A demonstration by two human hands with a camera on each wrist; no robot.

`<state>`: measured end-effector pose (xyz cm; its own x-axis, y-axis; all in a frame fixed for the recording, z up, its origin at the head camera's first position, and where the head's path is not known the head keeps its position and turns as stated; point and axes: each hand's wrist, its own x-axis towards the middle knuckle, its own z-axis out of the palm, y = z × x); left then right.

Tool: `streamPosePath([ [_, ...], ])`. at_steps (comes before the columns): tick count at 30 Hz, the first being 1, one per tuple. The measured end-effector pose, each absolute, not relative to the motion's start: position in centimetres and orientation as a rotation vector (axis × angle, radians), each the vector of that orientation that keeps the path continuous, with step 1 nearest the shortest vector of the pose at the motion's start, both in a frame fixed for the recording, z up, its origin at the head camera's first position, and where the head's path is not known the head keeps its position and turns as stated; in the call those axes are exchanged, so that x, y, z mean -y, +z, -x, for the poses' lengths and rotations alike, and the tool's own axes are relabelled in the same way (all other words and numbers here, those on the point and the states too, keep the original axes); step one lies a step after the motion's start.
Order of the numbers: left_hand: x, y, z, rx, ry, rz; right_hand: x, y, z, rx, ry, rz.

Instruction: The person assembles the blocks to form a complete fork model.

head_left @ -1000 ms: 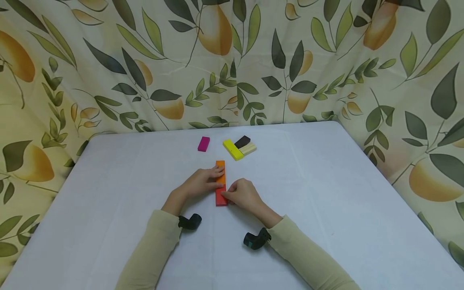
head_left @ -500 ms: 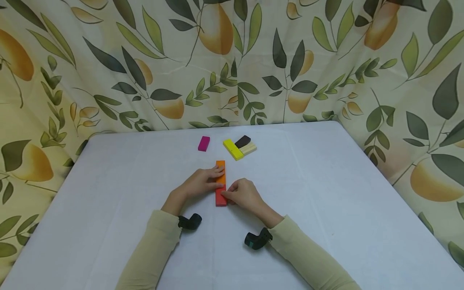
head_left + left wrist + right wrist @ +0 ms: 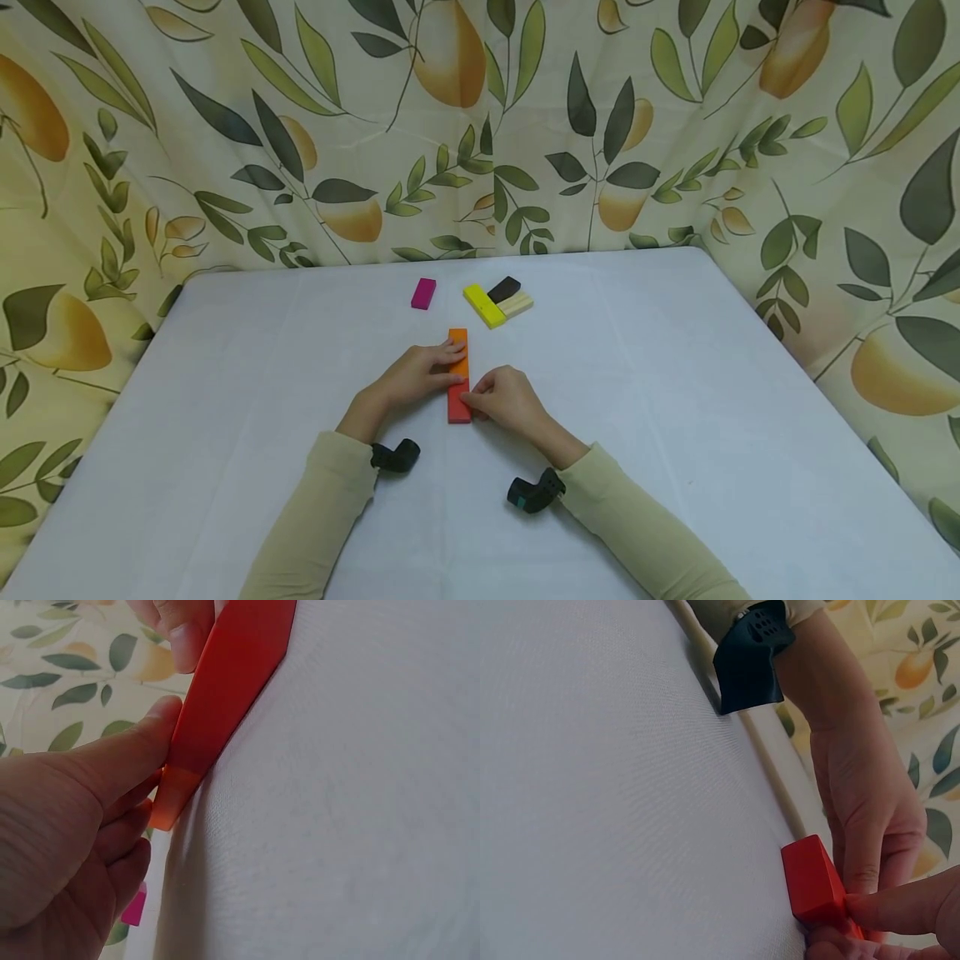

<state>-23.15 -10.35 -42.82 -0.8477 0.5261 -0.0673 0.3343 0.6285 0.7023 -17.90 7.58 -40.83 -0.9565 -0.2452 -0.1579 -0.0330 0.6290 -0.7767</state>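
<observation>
An orange block (image 3: 458,364) and a red block (image 3: 459,410) lie end to end on the white tabletop, in one straight line pointing away from me. My left hand (image 3: 414,377) reaches in from the left. Its fingers rest across the top of the orange block, and the thumb touches near the joint with the red one. My right hand (image 3: 512,402) pinches the red block from the right, thumb on its top and fingers at its side. In the right wrist view the red block (image 3: 810,881) shows its near end, with right fingertips (image 3: 829,946) low beside it.
Behind the blocks lies a magenta block (image 3: 423,293). Right of it, a yellow block (image 3: 484,306), a black block (image 3: 503,289) and a cream block (image 3: 516,305) sit close together. A leaf-and-fruit patterned curtain (image 3: 465,167) hangs past the table's far edge.
Both hands keep the same places on the orange and red blocks. The whole head view has shifted very slightly.
</observation>
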Motion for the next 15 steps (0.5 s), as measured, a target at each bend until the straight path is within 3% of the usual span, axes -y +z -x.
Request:
streamPosePath([
  [15,10.3,-42.8,23.0,-2.595,1.027,-0.691,-8.1,-40.5,19.4,-2.552,-1.153,0.296],
])
